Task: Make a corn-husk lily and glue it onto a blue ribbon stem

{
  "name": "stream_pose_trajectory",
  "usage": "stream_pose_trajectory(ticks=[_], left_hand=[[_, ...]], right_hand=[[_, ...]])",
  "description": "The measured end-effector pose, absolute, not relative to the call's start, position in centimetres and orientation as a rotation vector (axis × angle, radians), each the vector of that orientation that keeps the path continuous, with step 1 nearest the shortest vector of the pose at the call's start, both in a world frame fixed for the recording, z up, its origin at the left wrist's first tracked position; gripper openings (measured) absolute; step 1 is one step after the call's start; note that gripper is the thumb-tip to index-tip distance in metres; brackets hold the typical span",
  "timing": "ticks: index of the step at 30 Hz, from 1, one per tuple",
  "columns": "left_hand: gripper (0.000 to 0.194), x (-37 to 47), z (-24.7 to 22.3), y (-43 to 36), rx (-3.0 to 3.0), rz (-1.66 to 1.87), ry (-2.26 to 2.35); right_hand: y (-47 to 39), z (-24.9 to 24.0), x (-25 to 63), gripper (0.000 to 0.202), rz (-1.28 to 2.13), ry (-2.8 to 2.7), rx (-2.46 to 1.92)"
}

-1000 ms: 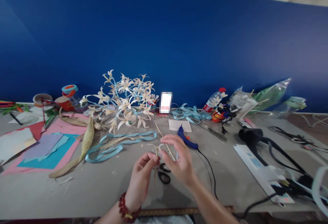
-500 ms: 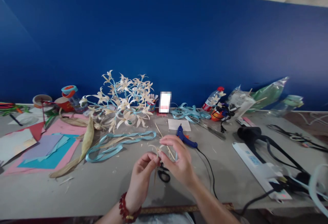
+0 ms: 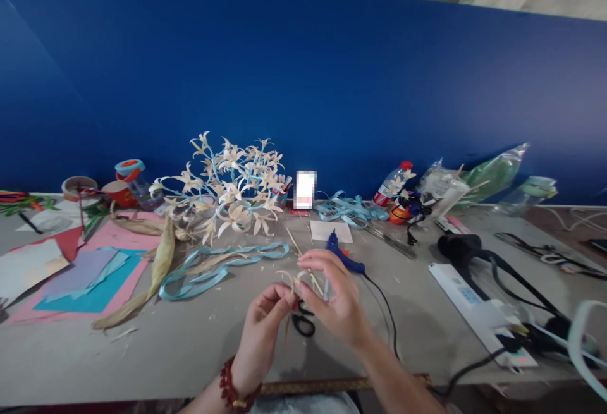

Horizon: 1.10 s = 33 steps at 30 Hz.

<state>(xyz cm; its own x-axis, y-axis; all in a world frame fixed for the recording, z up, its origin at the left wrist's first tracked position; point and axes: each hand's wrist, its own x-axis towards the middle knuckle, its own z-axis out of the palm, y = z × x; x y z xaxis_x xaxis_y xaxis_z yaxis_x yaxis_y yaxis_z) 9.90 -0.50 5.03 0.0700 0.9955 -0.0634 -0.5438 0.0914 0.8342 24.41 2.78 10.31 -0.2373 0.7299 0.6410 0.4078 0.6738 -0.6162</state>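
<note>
My left hand (image 3: 268, 316), with a red bead bracelet at the wrist, pinches the base of a small pale corn-husk flower (image 3: 286, 275) between thumb and fingertips. A thin husk strip (image 3: 287, 328) hangs below that pinch. My right hand (image 3: 336, 300) meets it from the other side, its thumb and a fingertip closed at the petals while the upper fingers curve over. Under the hands lie scissors (image 3: 303, 325), of which the black handles show. Beyond my right hand rests a blue glue gun (image 3: 345, 256), and thin sticks (image 3: 294, 241) lie partly hidden by that hand.
Blue ribbon (image 3: 227, 256) and dried husks (image 3: 161, 262) lie left of the hands. A bunch of finished husk flowers (image 3: 232, 174) stands behind them. Coloured paper (image 3: 85, 287) covers the far left. At right are a power strip (image 3: 478, 313), black cables and a bottle (image 3: 392, 183).
Both hands stay almost where they were, holding the flower at the same spot. The right fingers shift very slightly around the petals, and the view moves a little.
</note>
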Motion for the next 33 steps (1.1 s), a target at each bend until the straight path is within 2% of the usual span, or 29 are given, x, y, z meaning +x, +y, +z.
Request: stream_pose_trajectory(ticks=[8,17,25,33], left_hand=[[0.012,9.6,4.4,-0.4,0.825,1.428,0.794],[0.019,9.1,5.4,-0.3,1.161,1.475,0.89],[0.018,8.9,4.7,-0.2,1.015,1.456,0.859],[0.013,9.0,4.4,0.6,0.567,1.391,0.734]], right_hand=[[1.7,9.5,25.0,0.027,0.454,-1.834,-0.899],[1.1,9.2,24.7,0.032,0.487,-1.849,-0.922],[1.5,9.2,24.9,0.038,0.538,-1.81,-0.887],[1.1,6.3,24.3,0.013,0.944,-1.609,-0.955]])
